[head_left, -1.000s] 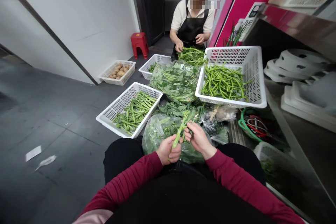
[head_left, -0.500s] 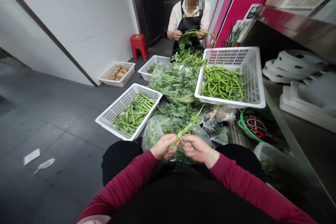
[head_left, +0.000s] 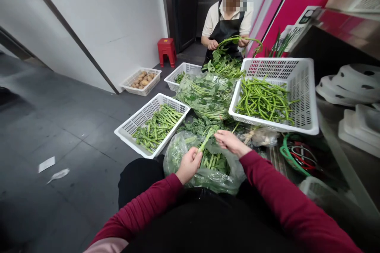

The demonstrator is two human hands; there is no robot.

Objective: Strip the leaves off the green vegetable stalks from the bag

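In my left hand [head_left: 190, 163] is the lower end of a thick green vegetable stalk [head_left: 205, 140], slanting up and away from me. My right hand [head_left: 230, 142] is closed at the stalk's leafy upper end, thumb and fingers pinched there. Below both hands lies an open clear plastic bag [head_left: 196, 182] with more stalks and leaves in it. To the left, a white basket [head_left: 127, 133] contains a pile of similar cut stalks [head_left: 158, 126]. Dark loose leaves [head_left: 198, 125] lie just beyond the bag.
A white basket of long green beans [head_left: 264, 101] stands at right, beside a bagged leafy bundle [head_left: 208, 93]. Across from me a person in a black apron [head_left: 227, 31] holds long stems. Farther off are potatoes [head_left: 144, 80] and a red stool [head_left: 166, 52]. A green basket [head_left: 285, 154] sits lower right.
My right hand has moved up and away along the stalk to its leafy end, apart from my left hand. The view has shifted, and more of the bag's contents shows.
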